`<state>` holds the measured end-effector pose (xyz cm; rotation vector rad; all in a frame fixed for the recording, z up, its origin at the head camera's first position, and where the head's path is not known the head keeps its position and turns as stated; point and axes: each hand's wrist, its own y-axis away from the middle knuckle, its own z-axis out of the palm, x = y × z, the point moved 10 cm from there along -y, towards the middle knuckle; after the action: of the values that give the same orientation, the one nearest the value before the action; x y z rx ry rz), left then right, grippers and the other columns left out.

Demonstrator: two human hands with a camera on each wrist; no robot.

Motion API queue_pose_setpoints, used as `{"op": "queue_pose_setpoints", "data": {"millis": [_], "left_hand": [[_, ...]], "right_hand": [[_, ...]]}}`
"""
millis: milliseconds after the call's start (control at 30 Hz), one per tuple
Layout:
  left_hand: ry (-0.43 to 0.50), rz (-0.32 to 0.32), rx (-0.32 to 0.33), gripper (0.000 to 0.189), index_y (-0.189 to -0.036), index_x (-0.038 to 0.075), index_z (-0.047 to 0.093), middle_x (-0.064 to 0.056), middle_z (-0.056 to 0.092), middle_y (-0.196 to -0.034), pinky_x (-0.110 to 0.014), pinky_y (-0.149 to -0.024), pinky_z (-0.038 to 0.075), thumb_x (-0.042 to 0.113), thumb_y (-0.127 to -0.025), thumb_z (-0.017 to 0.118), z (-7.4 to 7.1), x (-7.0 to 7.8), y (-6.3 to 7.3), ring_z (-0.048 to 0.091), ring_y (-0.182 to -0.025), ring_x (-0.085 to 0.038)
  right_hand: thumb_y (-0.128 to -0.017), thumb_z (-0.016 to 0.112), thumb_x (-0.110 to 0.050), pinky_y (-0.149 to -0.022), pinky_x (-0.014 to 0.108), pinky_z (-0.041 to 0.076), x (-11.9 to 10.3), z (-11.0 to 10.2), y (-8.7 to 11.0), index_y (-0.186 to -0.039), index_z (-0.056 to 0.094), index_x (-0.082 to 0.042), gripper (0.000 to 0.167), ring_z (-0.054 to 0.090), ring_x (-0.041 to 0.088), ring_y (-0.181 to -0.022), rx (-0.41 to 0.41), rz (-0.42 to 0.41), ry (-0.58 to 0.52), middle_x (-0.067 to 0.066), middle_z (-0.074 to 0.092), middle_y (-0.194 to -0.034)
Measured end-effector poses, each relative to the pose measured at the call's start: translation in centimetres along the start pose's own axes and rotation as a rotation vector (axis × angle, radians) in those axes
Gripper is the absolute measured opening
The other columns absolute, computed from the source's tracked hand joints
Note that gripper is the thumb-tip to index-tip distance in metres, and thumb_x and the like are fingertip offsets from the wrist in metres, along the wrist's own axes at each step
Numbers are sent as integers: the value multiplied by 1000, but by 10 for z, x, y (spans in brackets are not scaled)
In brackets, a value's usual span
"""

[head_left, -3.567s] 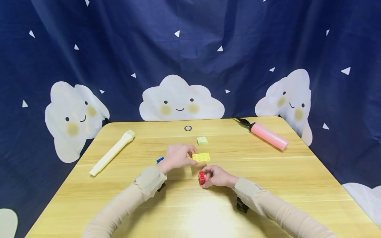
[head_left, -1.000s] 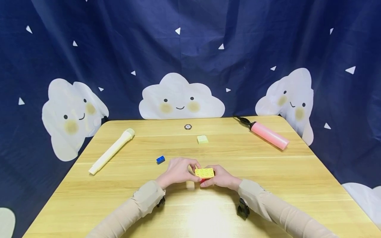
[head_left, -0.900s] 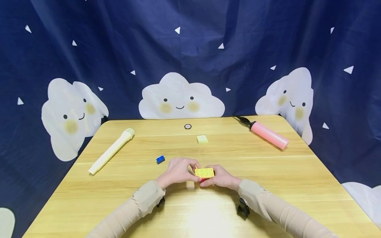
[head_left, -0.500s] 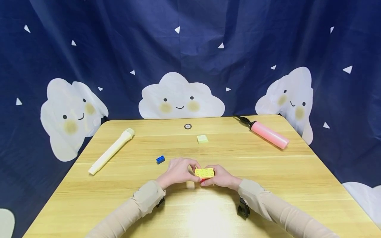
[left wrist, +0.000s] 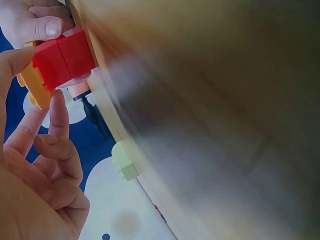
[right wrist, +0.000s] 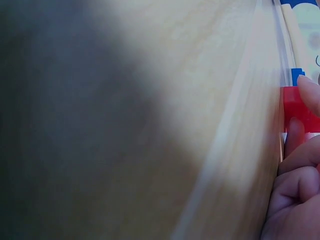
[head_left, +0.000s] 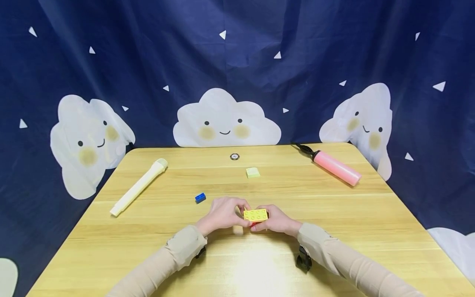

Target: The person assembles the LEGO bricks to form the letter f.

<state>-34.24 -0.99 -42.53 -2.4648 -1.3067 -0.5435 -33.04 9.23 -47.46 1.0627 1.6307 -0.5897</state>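
Observation:
A yellow brick (head_left: 255,215) with several studs lies over a red brick (left wrist: 62,57) at the middle of the table. My left hand (head_left: 225,212) pinches the yellow brick at its left end, thumb in front and index finger behind. From the other side my right hand (head_left: 276,220) grips the red brick low down, which the yellow one mostly hides in the head view. In the left wrist view a seam runs across the red brick, and its lower end is right at the tabletop. Fingers and thumb of my right hand also hold the red brick in the right wrist view.
A blue brick (head_left: 200,198) lies left of my left hand. Farther back are a pale green brick (head_left: 253,172) and a small round disc (head_left: 234,156). A cream microphone-shaped stick (head_left: 139,187) lies at left, a pink hand pump (head_left: 335,167) at back right. A curtain (head_left: 237,62) hangs behind the table.
Over the longer span, my left hand brought the yellow brick nearer, onto the red brick in my right hand. During the last second both hands stay almost still; the head view tilts slightly.

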Motion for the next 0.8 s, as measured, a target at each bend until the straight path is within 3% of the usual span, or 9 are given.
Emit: {"op": "queue_pose_setpoints", "data": {"millis": [433,800], "left_hand": [[-93,37,21,37,-98,35,68,22,61,-86,-25,-54,34,53,-66,75,-2,10,-2,46,-63,1],[-71,56,33,34,-93,30,70,19,65,-84,-25,-52,33,51,-66,77,0,13,-6,42,-56,0]], "right_hand": [[-73,79,-6,-69,26,46,2,1,0,-102,64,2,34,56,11,-77,10,-18,8,1,67,-85],[-73,78,-5,-73,27,47,-1,-1,1,-103,64,3,35,58,11,-78,2,-28,4,2,67,-86]]}}
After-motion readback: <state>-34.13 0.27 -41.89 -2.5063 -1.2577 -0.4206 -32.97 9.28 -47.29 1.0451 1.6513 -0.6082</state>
